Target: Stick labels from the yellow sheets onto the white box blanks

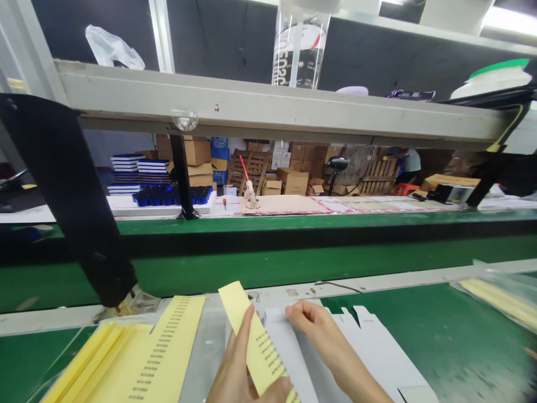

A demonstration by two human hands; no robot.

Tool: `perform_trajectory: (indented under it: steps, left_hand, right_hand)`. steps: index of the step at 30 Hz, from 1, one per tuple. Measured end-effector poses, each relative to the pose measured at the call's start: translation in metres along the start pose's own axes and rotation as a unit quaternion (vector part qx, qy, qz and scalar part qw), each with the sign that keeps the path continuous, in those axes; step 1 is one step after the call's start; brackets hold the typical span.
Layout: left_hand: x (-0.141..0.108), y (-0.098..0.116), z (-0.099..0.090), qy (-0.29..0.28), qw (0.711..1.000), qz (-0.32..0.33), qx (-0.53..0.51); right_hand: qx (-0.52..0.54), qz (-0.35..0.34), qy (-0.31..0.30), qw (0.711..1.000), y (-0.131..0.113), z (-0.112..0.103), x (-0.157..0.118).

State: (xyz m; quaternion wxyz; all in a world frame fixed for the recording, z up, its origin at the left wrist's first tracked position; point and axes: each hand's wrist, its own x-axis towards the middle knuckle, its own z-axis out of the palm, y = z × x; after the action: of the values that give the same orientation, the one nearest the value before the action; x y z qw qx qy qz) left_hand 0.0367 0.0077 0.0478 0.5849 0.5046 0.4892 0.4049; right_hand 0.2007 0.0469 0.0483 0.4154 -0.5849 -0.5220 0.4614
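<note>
My left hand [232,366] grips a narrow yellow label strip [264,350] printed with a column of small black text, its blank end tilted up and left. My right hand [321,330] is closed in a pinch beside the strip, at the upper end of a whitish sheet [285,341]. What sits between those fingertips, if anything, is too small to make out. To the left lies a wider yellow label sheet [168,352] with similar rows of text, beside folded yellow sheets [100,364]. Under and right of my right forearm are flat white cardboard box blanks [377,352] with cut tabs.
A green conveyor belt [293,257] runs across behind the work surface. A black post [75,207] rises at left to a shelf beam [272,103] overhead. At right lies a clear bag with yellow sheets [499,302]. Blue items [168,195] and a person [411,162] appear beyond.
</note>
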Motion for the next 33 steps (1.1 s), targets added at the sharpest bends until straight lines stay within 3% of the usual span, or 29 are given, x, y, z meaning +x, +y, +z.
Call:
perform_trajectory:
  steps: [5,9,20,30,33]
  left_hand:
    - [0.007,-0.026,-0.001,0.048,0.996,0.046,0.057]
    - [0.008,-0.035,-0.003,0.053,0.994,0.056,0.079]
    - [0.005,-0.032,-0.003,0.067,0.993,0.052,0.084]
    - [0.002,-0.018,-0.005,0.062,0.993,0.007,0.104]
    - [0.002,-0.020,-0.005,0.067,0.992,0.021,0.100]
  right_hand:
    - [0.014,0.003,-0.033,0.999,0.014,0.006,-0.001]
    - [0.011,0.010,-0.036,0.999,0.013,0.009,-0.001]
    - [-0.001,0.007,-0.041,0.999,0.011,0.009,-0.004]
    - [-0.089,-0.039,0.002,0.995,0.014,0.013,-0.003]
    - [-0.106,-0.039,0.013,0.994,0.014,0.014,-0.003]
